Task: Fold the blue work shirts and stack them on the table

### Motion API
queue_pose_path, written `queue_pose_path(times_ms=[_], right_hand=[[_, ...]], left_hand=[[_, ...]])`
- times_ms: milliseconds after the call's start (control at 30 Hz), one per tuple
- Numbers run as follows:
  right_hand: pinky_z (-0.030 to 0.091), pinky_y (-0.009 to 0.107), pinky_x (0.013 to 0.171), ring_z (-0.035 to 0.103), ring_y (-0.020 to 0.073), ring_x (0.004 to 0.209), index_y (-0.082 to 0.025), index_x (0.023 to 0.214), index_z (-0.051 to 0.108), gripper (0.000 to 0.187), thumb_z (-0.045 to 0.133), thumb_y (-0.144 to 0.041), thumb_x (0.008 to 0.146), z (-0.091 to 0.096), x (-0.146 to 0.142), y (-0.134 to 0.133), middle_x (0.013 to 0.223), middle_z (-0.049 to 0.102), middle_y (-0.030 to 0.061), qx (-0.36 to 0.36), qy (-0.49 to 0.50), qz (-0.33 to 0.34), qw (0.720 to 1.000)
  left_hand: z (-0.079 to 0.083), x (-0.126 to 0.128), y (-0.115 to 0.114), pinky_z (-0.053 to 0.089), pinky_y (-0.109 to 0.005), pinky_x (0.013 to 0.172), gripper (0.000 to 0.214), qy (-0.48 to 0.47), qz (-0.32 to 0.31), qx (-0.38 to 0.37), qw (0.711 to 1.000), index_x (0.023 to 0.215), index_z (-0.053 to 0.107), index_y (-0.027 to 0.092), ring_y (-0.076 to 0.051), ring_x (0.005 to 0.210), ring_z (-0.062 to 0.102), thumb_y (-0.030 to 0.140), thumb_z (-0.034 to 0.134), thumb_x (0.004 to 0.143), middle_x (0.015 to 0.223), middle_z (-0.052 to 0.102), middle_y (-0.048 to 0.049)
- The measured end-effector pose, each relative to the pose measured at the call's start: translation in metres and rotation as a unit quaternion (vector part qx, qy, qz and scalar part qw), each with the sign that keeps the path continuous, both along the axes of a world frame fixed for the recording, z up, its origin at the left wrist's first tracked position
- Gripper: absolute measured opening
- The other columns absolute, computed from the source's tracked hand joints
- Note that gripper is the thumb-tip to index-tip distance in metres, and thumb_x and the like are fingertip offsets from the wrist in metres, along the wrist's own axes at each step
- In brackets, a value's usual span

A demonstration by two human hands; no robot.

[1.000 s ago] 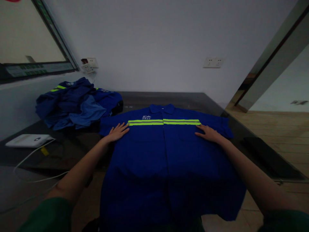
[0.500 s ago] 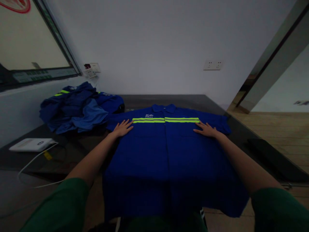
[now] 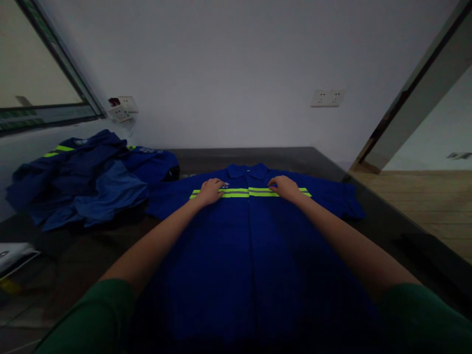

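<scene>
A blue work shirt (image 3: 228, 246) with a collar and yellow-green reflective stripes lies front side up, its sleeves spread to both sides. My left hand (image 3: 212, 191) is over the chest at the left stripe, covering part of the white print there. Its fingers are loosely bent with no cloth seen gripped. Over the right stripe is my right hand (image 3: 285, 187), fingers curved and thumb a little apart, holding nothing visible. Whether the fingertips touch the cloth is hard to tell. The shirt's lower part fades into dark shadow.
A heap of blue garments (image 3: 84, 182) sits at the left of the dark table (image 3: 287, 155). A white device (image 3: 14, 253) with a cable is at the left edge. A black flat item (image 3: 435, 260) lies at the right. Behind is a wall with sockets (image 3: 327, 98).
Both hands have moved inward and up across the chest toward the collar. Their fingers went from spread flat to bent. The view has shifted closer to the table.
</scene>
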State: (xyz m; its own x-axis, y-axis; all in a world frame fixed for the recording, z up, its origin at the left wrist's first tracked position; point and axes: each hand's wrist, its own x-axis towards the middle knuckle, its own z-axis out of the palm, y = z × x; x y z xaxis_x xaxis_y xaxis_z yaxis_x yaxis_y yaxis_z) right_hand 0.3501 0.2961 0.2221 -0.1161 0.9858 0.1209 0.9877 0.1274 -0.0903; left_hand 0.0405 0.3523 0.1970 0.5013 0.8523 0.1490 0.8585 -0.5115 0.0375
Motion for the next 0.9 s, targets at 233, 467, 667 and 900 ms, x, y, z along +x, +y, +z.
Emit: queue_pose_path(times_ms=[233, 467, 667, 900], right_hand=[[0.045, 0.032, 0.095, 0.051, 0.0232, 0.12, -0.019, 0.122, 0.062, 0.034, 0.053, -0.016, 0.09, -0.022, -0.058, 0.084, 0.125, 0.062, 0.0114, 0.045, -0.009, 0.069, 0.997], [0.047, 0.036, 0.087, 0.055, 0.0269, 0.11, -0.018, 0.1, 0.068, 0.017, 0.064, -0.022, 0.084, -0.025, -0.053, 0.127, 0.11, 0.067, 0.0114, 0.004, -0.024, 0.081, 0.996], [0.045, 0.03, 0.079, 0.059, 0.0216, 0.097, -0.019, 0.093, 0.065, 0.009, 0.065, -0.021, 0.083, -0.021, -0.047, 0.141, 0.096, 0.068, 0.0071, -0.017, -0.002, 0.088, 0.996], [0.042, 0.025, 0.078, 0.059, 0.0154, 0.089, -0.016, 0.097, 0.062, 0.011, 0.057, -0.022, 0.089, -0.027, -0.053, 0.146, 0.1, 0.068, 0.0056, -0.006, 0.117, 0.081, 0.99]], left_hand=[[-0.035, 0.089, 0.036, 0.027, -0.041, 0.114, 0.047, -0.056, -0.013, -0.002, 0.998, 0.137, 0.048, 0.013, -0.024, 0.136, 0.036, 0.028, 0.04, 0.093, 0.147, 0.042, -0.0122], [-0.044, 0.088, 0.043, 0.027, -0.044, 0.114, 0.051, -0.087, -0.015, -0.02, 0.996, 0.139, 0.047, 0.015, -0.026, 0.138, 0.034, 0.037, 0.04, 0.093, 0.149, 0.04, -0.0114], [-0.038, 0.09, 0.039, 0.024, -0.046, 0.115, 0.053, -0.073, -0.007, -0.033, 0.997, 0.141, 0.044, 0.015, -0.027, 0.14, 0.031, 0.037, 0.037, 0.094, 0.151, 0.037, -0.011], [-0.037, 0.09, 0.039, 0.022, -0.048, 0.115, 0.054, -0.062, -0.021, -0.044, 0.997, 0.143, 0.04, 0.017, -0.027, 0.141, 0.028, 0.04, 0.034, 0.095, 0.154, 0.032, -0.0106]])
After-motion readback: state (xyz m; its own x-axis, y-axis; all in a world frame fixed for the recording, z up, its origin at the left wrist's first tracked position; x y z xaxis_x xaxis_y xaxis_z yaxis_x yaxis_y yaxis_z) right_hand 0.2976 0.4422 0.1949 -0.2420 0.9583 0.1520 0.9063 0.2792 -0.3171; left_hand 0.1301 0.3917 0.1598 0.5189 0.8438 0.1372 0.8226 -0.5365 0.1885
